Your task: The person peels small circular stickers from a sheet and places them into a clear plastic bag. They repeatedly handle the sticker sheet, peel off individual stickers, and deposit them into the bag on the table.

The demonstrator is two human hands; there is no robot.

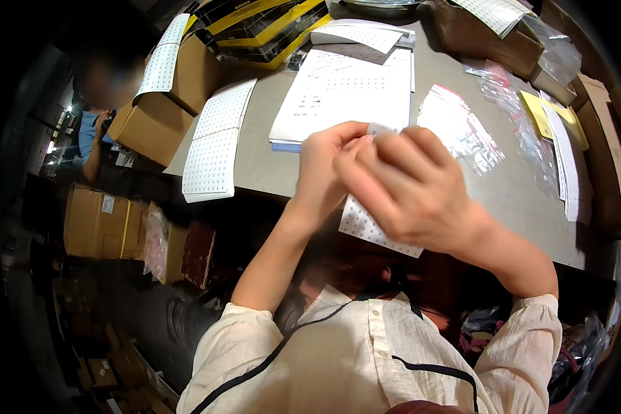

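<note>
Both hands, left hand and right hand, are being pinched together on a dotted white sheet above the grey table

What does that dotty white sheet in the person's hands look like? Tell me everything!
The dotted sheet looks like thin white paper printed with rows of small dark marks. Both hands hold it up over the near edge of the grey table: the left hand pinches its top, and the right hand covers most of it. Only its lower corner shows.

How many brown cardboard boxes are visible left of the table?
3: two stacked by the table's far-left corner, upper and lower, and one on the floor below. More may be hidden in the dark.
</note>
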